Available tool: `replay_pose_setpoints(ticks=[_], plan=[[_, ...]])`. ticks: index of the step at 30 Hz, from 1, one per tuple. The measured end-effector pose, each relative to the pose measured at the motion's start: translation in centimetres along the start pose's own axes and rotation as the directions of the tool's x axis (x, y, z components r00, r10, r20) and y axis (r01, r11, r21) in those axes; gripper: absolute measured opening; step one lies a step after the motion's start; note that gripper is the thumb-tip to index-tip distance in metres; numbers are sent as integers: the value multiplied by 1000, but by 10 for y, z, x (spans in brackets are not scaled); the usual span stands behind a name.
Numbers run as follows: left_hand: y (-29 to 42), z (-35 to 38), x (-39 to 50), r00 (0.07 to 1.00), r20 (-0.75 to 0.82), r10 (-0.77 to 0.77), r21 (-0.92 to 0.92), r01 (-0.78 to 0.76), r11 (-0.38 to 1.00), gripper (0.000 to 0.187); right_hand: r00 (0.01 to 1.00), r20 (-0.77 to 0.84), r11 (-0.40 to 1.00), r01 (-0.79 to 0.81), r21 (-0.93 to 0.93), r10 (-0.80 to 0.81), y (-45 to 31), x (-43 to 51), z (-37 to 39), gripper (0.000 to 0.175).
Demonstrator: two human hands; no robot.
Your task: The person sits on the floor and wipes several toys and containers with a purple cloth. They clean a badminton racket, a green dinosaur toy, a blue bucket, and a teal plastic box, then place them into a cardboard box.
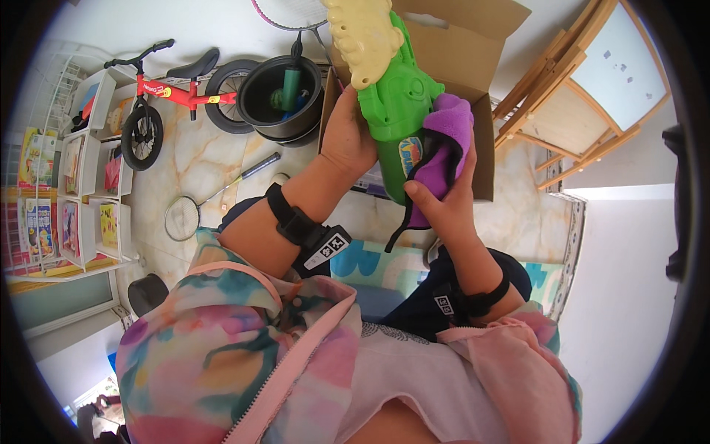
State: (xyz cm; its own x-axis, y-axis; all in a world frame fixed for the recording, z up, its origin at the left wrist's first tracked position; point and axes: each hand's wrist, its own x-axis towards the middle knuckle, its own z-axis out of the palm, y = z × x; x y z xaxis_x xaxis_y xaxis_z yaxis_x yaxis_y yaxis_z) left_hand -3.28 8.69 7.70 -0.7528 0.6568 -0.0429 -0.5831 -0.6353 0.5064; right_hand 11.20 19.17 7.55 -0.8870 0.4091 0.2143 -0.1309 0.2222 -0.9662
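Observation:
A green and pale-yellow plastic toy water gun [400, 105] is held up in front of me, tilted, over an open cardboard box [483, 161]. My left hand [350, 132] grips it on its left side; most of those fingers are hidden behind the toy. In my right hand [450, 202] is a purple microfibre cloth [444, 166] with black edging, pressed against the gun's right side. The thumb lies over the cloth near the gun's lower end, and one black-edged corner hangs below. A sticker with writing shows on the green body.
Left of the box stand a black bucket [260, 119] with a green pump inside and a red balance bike [183, 95]. One badminton racket [183, 217] lies on the marble-look floor. White book bins [77, 208] line the left; a wooden easel [577, 91] leans at right.

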Motion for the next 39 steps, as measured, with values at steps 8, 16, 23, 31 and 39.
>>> replay_pose_setpoints(ticks=[8, 16, 23, 31, 39], plan=[[3, -1, -4, 949, 223, -222, -145, 258, 955, 59, 983, 136, 961, 87, 264, -127, -3, 8, -17, 103], [-3, 2, -5, 979, 67, -194, -70, 198, 978, 64, 994, 103, 974, -42, 222, 19, 4, -1, -8, 104], [9, -2, 2, 990, 25, -140, -99, 142, 985, 68, 938, 192, 898, 334, -286, -288, 6, -20, 1, 104], [5, -4, 6, 985, 34, -169, -99, 172, 980, 62, 767, 226, 562, 605, -564, -600, 14, -21, 11, 103], [-6, 1, -3, 978, -38, 205, 304, -184, 935, 48, 979, 28, 935, 203, -291, -204, 11, -18, 8, 118]])
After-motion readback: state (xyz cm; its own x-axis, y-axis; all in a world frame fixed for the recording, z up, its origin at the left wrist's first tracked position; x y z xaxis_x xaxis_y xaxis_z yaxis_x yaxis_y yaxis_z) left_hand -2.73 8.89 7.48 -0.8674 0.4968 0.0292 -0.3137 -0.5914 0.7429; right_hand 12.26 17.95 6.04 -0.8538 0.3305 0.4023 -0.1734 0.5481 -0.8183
